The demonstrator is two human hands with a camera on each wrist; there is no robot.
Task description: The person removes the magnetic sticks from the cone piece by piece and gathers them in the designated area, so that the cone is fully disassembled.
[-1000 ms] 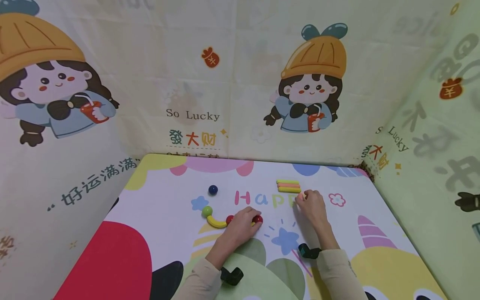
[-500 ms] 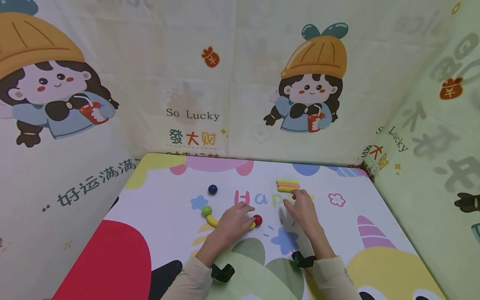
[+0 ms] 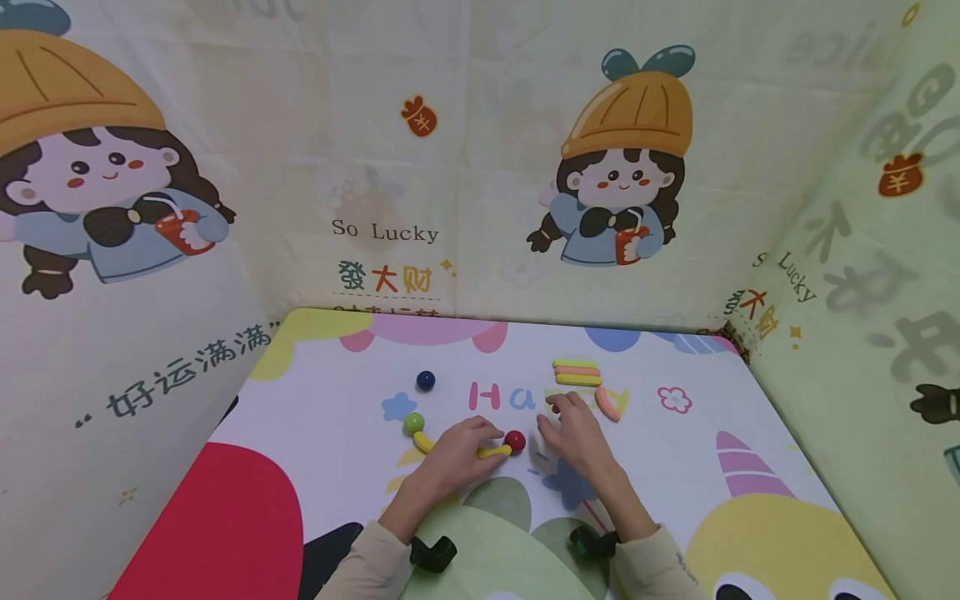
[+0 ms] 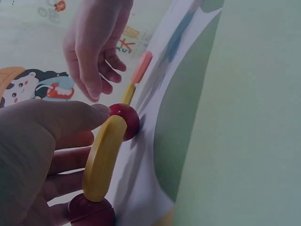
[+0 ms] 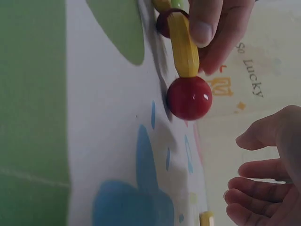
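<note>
A row of balls and curved sticks lies on the printed table: a green ball, yellow curved sticks and red balls. My left hand rests over the row's middle, fingers relaxed, thumb tip beside the yellow stick near the end red ball. It covers another red ball in the head view. My right hand hovers right of the end red ball, fingers spread and loosely bent, holding nothing. Beyond it a pink curved stick lies on the table.
Yellow and pink straight sticks lie side by side behind the right hand. A dark blue ball stands at the back left. Printed cloth walls rise around the table.
My right hand has let go of the pink curved stick and come left and nearer, toward the end red ball. My left hand has eased back slightly, showing more of that ball.
</note>
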